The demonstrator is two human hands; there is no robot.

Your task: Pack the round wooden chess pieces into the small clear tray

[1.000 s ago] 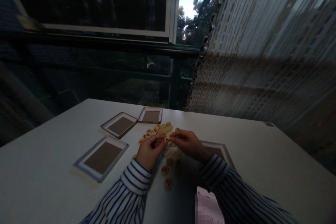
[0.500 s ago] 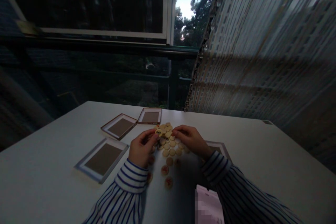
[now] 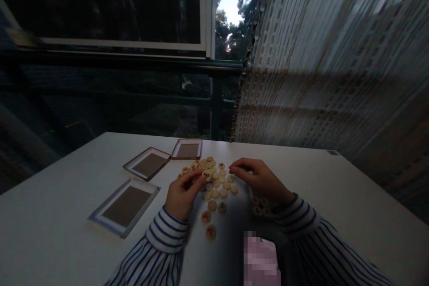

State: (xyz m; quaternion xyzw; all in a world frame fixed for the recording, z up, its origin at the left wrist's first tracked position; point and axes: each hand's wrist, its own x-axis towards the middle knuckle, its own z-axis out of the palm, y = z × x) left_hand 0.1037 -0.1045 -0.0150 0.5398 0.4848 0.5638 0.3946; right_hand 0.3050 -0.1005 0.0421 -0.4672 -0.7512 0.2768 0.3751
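Observation:
Between thumb and fingers, my left hand (image 3: 184, 192) pinches a round Chinese chess piece (image 3: 207, 175) with a dark character on its face, held over the left side of the pile. Loose pale chess pieces (image 3: 215, 193) lie spread below and between my hands, many showing plain faces, some red characters. My right hand (image 3: 261, 178) hovers at the right edge of the pile, its fingertips drawn together; whether anything is between them is hidden. Just left of those fingertips lies a piece with a dark character (image 3: 221, 166).
Two joined brown-rimmed trays (image 3: 147, 178) lie at the back left, and a grey-white tray (image 3: 122, 233) sits nearer on the left. More pieces (image 3: 258, 205) are beside my right wrist. A pink object (image 3: 263, 261), partly pixelated, is at the front. A bead curtain (image 3: 301, 76) hangs behind the table.
My right hand has moved right, away from the pile, uncovering a dark-marked piece. My left hand still holds its piece, and the view has shifted slightly.

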